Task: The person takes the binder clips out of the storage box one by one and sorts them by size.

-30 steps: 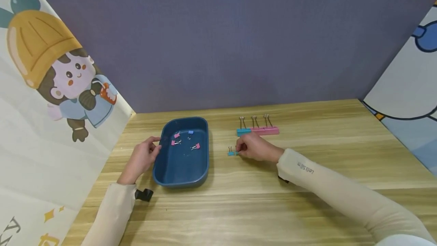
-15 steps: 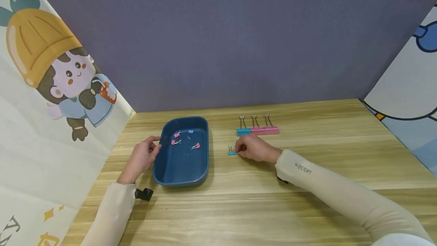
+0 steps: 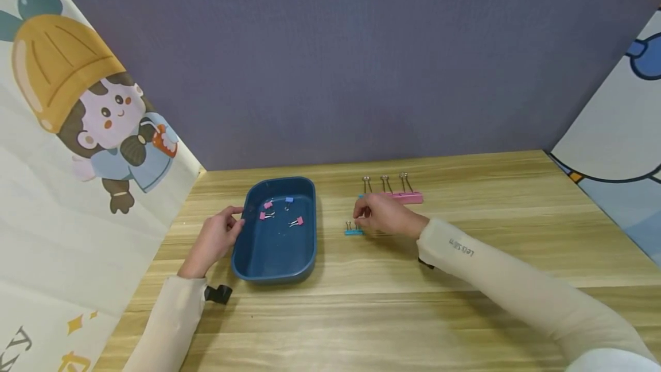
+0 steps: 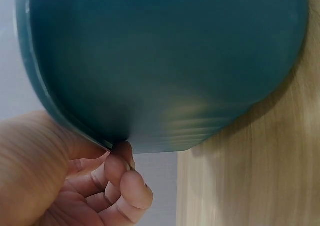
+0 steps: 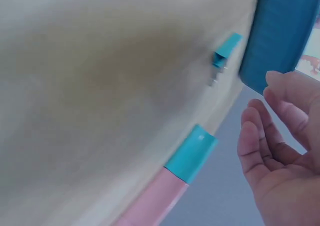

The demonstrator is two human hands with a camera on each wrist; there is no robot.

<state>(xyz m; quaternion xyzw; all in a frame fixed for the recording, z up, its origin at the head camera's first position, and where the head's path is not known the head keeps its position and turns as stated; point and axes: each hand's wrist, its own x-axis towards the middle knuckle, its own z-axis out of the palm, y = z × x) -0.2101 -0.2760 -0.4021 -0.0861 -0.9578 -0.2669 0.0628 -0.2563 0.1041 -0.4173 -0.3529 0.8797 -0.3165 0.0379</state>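
Note:
My left hand (image 3: 213,241) pinches the left rim of a dark blue plastic basin (image 3: 273,278); thumb and fingertips meet over its edge (image 4: 107,145) in the left wrist view. Three small pink binder clips (image 3: 299,221) and a small blue binder clip (image 3: 289,200) lie inside the basin. Small teal binder clips (image 3: 353,232) stand in a row on the table, handles up. Just beside and above them is my right hand (image 3: 386,215). Its fingers are loosely bent, with nothing between them, as the right wrist view shows.
Behind my right hand stands a row of larger binder clips: a teal one (image 5: 192,153), partly covered in the head view, and pink ones (image 3: 408,197). A grey-purple panel (image 3: 330,73) rises at the table's back edge.
My right hand has let go of the small teal clip at the row's right end and risen slightly, baring the row. The left hand and basin stay put.

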